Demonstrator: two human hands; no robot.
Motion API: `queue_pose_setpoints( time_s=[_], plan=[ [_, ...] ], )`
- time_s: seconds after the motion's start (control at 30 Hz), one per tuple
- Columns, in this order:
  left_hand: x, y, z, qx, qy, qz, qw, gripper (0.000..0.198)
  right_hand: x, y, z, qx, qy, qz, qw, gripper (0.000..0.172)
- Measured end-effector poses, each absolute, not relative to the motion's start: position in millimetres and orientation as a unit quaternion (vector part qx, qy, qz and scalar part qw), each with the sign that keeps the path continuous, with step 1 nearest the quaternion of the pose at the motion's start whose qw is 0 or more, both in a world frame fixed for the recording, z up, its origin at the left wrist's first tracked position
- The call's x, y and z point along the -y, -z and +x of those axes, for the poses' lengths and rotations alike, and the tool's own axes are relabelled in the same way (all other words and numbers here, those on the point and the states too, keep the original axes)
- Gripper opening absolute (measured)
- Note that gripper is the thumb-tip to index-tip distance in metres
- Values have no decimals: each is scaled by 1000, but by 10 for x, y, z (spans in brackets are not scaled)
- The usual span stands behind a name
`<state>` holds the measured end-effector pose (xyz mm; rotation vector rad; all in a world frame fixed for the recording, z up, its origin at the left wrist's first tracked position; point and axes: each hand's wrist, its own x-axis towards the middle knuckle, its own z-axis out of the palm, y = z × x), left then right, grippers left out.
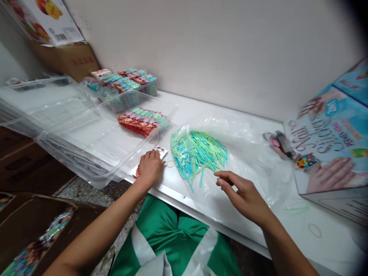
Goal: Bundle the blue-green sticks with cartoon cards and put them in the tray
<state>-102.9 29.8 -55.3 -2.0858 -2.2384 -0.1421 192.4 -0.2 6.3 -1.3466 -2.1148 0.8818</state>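
My left hand (151, 166) rests palm down at the table's front edge, fingers bent over a small white and red printed packet (161, 152) that shows on both sides of it. A thin rubber band (170, 164) lies just to its right. My right hand (240, 191) hovers over the near side of a clear plastic bag (244, 149), its thumb and index finger slightly apart with nothing visible between them. Thin green and blue plastic sticks (201, 151) spill in a heap from the bag, left of that hand. One blue stick (201, 177) lies nearest its fingertips.
Clear plastic trays (97, 180) stand at the left, near a stack of red printed packets (143, 120). Behind is a filled container (129, 86). A nail-stickers box (330, 142) is at right. Another rubber band (314, 230) lies near it. An open carton (37, 234) sits lower left.
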Motion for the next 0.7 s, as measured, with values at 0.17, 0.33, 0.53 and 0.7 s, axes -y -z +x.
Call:
queue_pose_setpoints(
  time_s=[0.17,0.33,0.53,0.7],
  plan=[
    [-355,700,-1056,750,3,-659,63,36,123,-29,2064,762,-320,-511,234,23],
    [-333,646,-1002,758,24,-649,57,29,182,17,2106,761,-315,-517,234,24],
    [-288,623,-977,742,70,-665,44,29,168,28,2108,771,-285,-521,232,24],
    [-128,372,-955,709,349,-613,6,30,38,157,2025,814,-239,-499,177,27]
  ],
)
